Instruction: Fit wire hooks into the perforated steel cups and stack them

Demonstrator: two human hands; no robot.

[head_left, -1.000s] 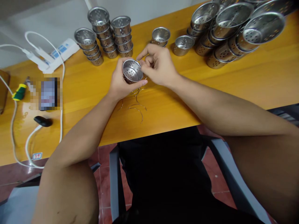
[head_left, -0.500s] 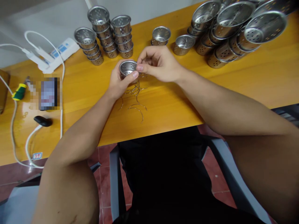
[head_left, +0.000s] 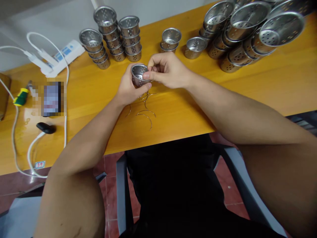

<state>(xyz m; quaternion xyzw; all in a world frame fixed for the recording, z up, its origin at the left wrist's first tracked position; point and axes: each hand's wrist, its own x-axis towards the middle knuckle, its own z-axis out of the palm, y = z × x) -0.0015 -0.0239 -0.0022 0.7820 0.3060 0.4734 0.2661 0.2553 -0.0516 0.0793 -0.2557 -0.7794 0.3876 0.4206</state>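
One perforated metal cup [head_left: 140, 75] is held over the tabletop [head_left: 178, 112], its open mouth tipped toward the wearer. The left hand [head_left: 127, 84] has its grip clamped around the cup's side, thumb along the near wall. The right hand [head_left: 166, 71] meets the rim on the other side, thumb and fingers bent close together; I cannot tell whether that grip is closed on anything. Just below the cup, several thin curved wires [head_left: 146, 114] lie loose on the wood. Beyond the hands stand a small stack of cups [head_left: 170, 38] and, just beside it, a single cup [head_left: 195, 48]. Farther left are three stacks of similar cups [head_left: 105, 24]; on the far right, larger perforated cups [head_left: 247, 31] rise in leaning stacks. Near the left end sit a white power strip [head_left: 68, 54], a black object [head_left: 46, 128] and a green-and-yellow handle [head_left: 21, 97].
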